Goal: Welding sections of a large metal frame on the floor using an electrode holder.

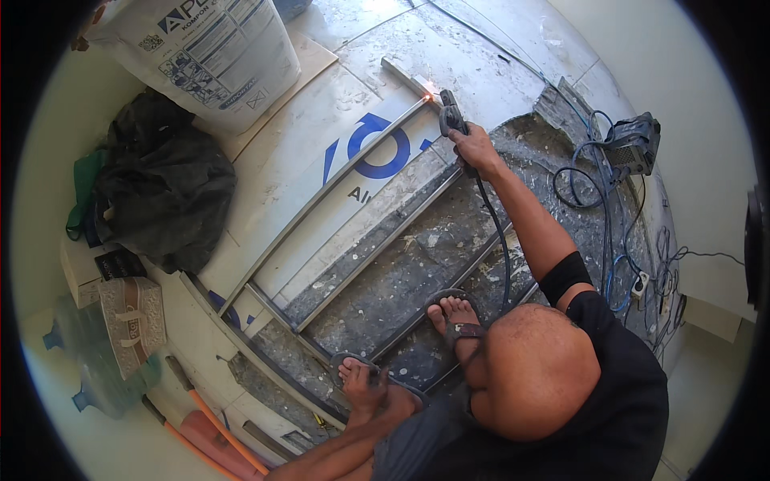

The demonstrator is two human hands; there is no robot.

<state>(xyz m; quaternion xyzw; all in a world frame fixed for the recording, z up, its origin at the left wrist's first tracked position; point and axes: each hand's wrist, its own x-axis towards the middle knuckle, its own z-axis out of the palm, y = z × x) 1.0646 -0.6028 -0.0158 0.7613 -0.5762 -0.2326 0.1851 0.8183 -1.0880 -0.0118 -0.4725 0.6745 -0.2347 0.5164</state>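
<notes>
My right hand (pixel 476 150) is wrapped round a dark welding electrode holder (pixel 451 115) with a black cable trailing from it. Beside the holder's tip, an orange-white glow marks the weld point, where a long thin metal tube (pixel 298 220) meets a short metal piece (pixel 399 74). The tube belongs to a ladder-like metal frame lying on the floor, with several crossbars. My left hand (pixel 365 390) is curled beside my left sandalled foot, near the frame's lower end; what it holds, if anything, is hidden. My right foot (pixel 454 312) rests among the bars.
A dirty grey sheet (pixel 417 256) lies under the frame. At the right stands a small welding machine (pixel 638 144) amid tangled cables. A white sack (pixel 216 72), black cloth (pixel 164 180), water jugs (pixel 112 369) and an orange-handled tool (pixel 216 421) are on the left.
</notes>
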